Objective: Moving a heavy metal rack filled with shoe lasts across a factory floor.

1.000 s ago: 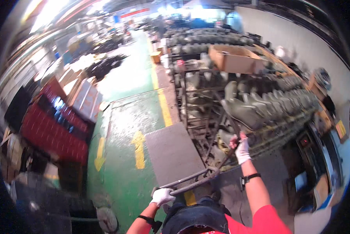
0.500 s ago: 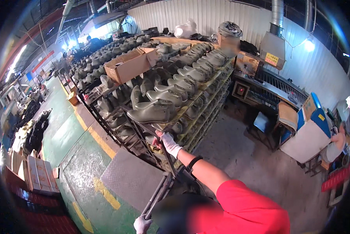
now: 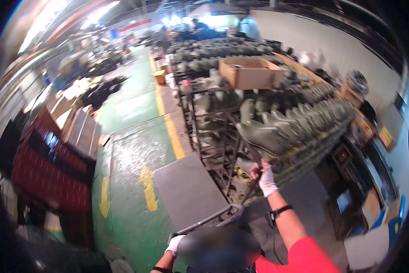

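Observation:
A multi-tier metal rack (image 3: 234, 166) carries rows of olive-grey, shoe-shaped forms (image 3: 266, 136) on its top and lower shelves. My right hand (image 3: 266, 179), in a white glove with bare fingertips, is closed around the upright bar at the rack's near corner, just below the front form. At the lower middle, my gloved left hand (image 3: 174, 245) is closed on the end of a dark metal handle bar (image 3: 204, 221), which slants up to the rack's near end. A blurred patch beside the left hand hides part of the area.
An open cardboard box (image 3: 252, 75) sits on top of the forms. A grey metal plate (image 3: 190, 189) lies on the green floor (image 3: 131, 152) left of the rack. Dark red crates (image 3: 49, 170) and cartons (image 3: 80, 132) stand at the left. A workbench (image 3: 368, 159) lines the right.
My view has swung left, so the rack appears farther right and more of the green aisle shows. Both hands keep their grips on the bars.

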Available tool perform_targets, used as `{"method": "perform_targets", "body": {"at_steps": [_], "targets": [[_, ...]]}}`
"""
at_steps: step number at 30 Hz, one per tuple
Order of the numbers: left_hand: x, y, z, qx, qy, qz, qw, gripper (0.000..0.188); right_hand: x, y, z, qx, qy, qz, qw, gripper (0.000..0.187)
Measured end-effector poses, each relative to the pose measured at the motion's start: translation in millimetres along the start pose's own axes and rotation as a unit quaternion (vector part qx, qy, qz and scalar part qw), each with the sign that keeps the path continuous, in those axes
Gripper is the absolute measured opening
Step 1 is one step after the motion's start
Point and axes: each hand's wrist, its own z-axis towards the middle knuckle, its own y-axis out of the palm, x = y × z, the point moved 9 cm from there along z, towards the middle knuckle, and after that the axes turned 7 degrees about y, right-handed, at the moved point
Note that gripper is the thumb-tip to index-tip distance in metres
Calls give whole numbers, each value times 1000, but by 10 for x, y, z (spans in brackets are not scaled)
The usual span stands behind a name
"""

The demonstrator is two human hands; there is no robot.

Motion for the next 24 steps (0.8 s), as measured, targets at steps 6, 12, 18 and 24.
{"method": "perform_targets", "body": {"at_steps": [6, 12, 18, 24], "targets": [[-227, 221, 58, -115, -31, -100, 988, 30, -92, 64, -23, -56, -26, -25, 998, 58], [-378, 342, 191, -91, -19, -73, 993, 40, -202, 189, -103, -58, 7, -79, 995, 76], [-163, 105, 83, -133, -51, -42, 989, 52, -206, 418, -174, -167, 22, -105, 980, 69], [-188, 33, 110, -122, -74, -48, 989, 52, -243, 437, -136, -143, -34, -82, 986, 71]]}}
